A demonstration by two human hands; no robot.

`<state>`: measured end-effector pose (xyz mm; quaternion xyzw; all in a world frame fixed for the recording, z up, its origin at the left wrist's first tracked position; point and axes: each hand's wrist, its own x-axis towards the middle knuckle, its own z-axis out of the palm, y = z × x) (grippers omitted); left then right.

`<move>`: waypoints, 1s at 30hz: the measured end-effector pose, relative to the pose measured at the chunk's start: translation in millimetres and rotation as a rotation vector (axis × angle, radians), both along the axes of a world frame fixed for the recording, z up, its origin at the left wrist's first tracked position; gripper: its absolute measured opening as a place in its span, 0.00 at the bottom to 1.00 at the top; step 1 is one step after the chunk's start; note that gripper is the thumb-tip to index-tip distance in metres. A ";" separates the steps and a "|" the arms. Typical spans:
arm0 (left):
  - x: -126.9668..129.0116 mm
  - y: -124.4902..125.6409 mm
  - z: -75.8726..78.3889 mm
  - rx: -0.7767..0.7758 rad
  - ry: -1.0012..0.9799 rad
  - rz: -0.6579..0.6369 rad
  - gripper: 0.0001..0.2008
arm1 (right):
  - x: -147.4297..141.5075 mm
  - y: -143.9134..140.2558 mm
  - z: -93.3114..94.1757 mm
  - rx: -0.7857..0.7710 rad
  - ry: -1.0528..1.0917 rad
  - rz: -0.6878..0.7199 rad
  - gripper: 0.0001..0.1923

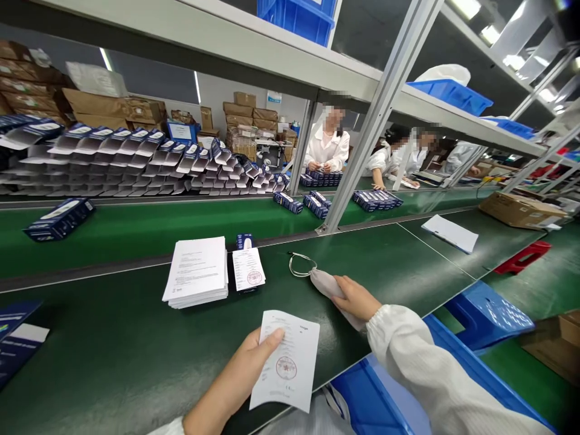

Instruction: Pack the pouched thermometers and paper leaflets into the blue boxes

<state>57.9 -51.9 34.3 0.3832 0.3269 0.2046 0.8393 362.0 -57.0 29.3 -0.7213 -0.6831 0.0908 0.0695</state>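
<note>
In the head view my left hand (256, 359) pinches a white printed sheet (290, 377) with a red round stamp, thumb on top, held up over the table's front edge. My right hand (357, 298) is wrapped round a pale grey drawstring pouch (324, 283) lying on the dark green table; its looped white cord (301, 266) trails to the left. Behind the sheet stand a stack of printed papers (197, 272) and a smaller stamped card (248, 269), which rests on a dark blue box (244, 241).
A green conveyor (136, 226) runs behind the table, carrying blue boxes (61, 219). Many open cartons (118, 151) are piled beyond it. A metal post (376, 115) rises at the table's back edge. Blue bins (376, 399) sit below the front edge. Co-workers (327, 145) stand across.
</note>
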 end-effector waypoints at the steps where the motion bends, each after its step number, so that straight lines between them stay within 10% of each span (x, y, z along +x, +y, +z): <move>1: -0.7 1.8 4.6 0.059 0.011 -0.009 0.28 | -1.2 -1.2 7.7 0.007 -0.026 0.018 0.22; 9: 21.1 24.3 54.5 0.823 0.111 -0.036 0.22 | -34.8 -2.6 127.3 0.218 -0.418 0.459 0.26; 14: 11.2 24.9 45.0 0.563 0.103 -0.136 0.18 | -35.8 -11.9 161.4 0.146 -0.229 0.457 0.23; 18: -20.2 15.4 45.3 0.226 0.006 0.042 0.18 | -40.3 -11.6 152.8 -0.068 0.430 0.344 0.21; 23: -29.5 11.1 51.6 0.110 -0.188 0.208 0.18 | -133.7 16.1 92.5 0.027 1.315 0.276 0.23; 30: -75.7 4.1 35.1 0.157 -0.117 0.720 0.23 | -221.4 21.3 71.5 0.084 1.305 0.298 0.23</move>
